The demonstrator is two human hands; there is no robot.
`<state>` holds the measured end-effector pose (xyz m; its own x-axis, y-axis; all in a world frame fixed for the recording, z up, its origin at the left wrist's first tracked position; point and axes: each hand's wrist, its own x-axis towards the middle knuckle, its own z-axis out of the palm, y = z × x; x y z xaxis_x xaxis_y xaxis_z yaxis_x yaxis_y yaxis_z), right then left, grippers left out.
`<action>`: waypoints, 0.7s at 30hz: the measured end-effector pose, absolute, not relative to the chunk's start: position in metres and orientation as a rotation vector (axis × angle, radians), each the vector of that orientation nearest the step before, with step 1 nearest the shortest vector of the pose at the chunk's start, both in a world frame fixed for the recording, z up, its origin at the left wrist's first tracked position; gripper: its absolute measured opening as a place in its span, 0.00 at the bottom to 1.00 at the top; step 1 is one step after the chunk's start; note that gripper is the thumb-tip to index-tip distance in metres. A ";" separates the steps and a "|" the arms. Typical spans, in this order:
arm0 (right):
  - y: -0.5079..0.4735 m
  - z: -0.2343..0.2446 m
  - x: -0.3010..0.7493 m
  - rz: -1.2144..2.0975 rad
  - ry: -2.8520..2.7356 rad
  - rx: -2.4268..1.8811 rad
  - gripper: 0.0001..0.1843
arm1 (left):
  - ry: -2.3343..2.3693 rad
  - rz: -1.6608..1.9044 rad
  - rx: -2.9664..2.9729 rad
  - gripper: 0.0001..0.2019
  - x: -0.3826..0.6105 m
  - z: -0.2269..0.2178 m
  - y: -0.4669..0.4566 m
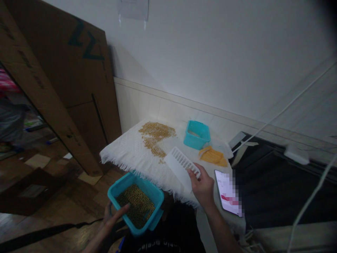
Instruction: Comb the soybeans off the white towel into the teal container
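Note:
My left hand (112, 216) grips the near-left side of a teal plastic tub (155, 196) filled with small greenish-brown beans (137, 205), held just below the front edge of the table. My right hand (202, 186) is closed on the end of a white slotted plastic scoop (180, 163), which lies tilted over the white fringed cloth (131, 153). A loose pile of tan beans (156, 135) is spread on the cloth beyond the scoop. A second, smaller teal tub (197, 134) stands at the back of the table.
A yellow-orange cloth (213, 156) lies beside the small tub. A phone (228, 192) with a lit screen rests right of my right hand. Large cardboard sheets (65, 80) lean on the left. White cables (289, 105) cross a dark surface on the right.

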<state>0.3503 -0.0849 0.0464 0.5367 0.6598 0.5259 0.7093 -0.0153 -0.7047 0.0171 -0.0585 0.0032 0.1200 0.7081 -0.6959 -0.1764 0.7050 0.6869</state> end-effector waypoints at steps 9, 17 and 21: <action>-0.068 0.033 0.377 0.340 -0.922 -1.526 0.34 | 1.309 0.686 0.523 0.56 0.016 0.003 -0.056; -0.057 0.025 0.384 0.395 -0.892 -1.493 0.30 | 1.295 0.685 0.516 0.58 0.016 0.000 -0.054; -0.055 0.024 0.382 0.461 -0.853 -1.457 0.28 | 1.305 0.693 0.516 0.58 0.017 0.002 -0.054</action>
